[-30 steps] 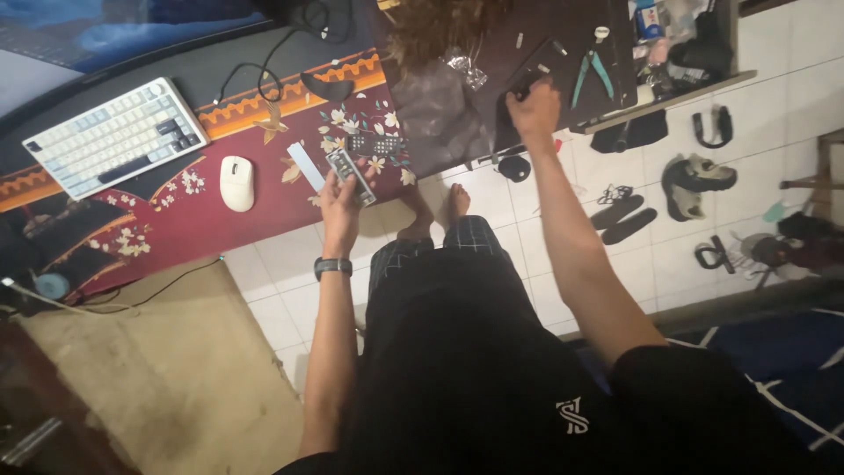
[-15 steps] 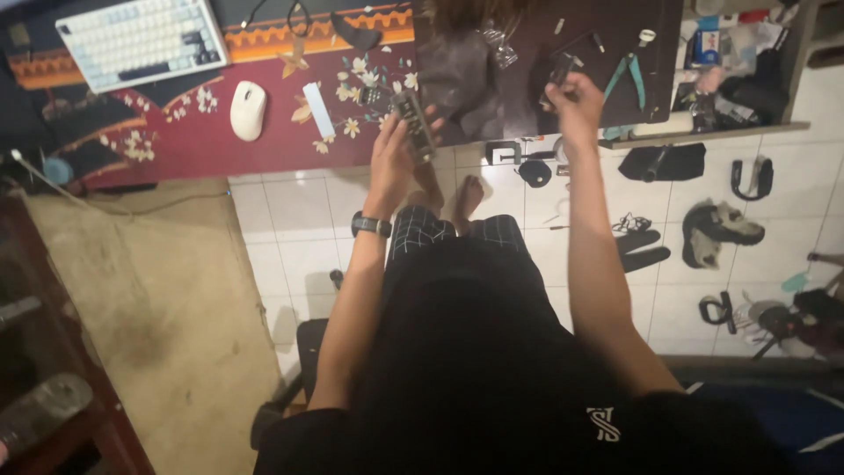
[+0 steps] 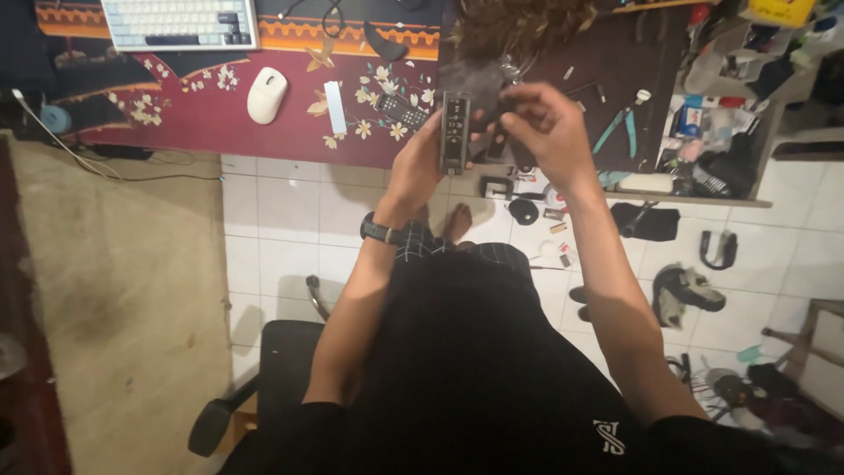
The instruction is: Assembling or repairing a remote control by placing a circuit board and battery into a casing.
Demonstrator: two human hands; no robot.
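A white computer mouse (image 3: 266, 94) lay on the dark red floral desk mat (image 3: 220, 123), near a white keyboard (image 3: 180, 22). Teal-handled pliers (image 3: 618, 128) rested on the dark desk surface to the right. A grey shoe (image 3: 686, 290) sat on the white tiled floor (image 3: 281, 220).

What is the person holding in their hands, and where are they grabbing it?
The left hand holds a long dark remote control upright by its lower half. The right hand touches its upper edge; whether it grips cannot be told.

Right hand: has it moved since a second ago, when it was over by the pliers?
Yes. The right hand has come left, away from the teal-handled pliers, and now meets the dark remote held upright by the left hand.
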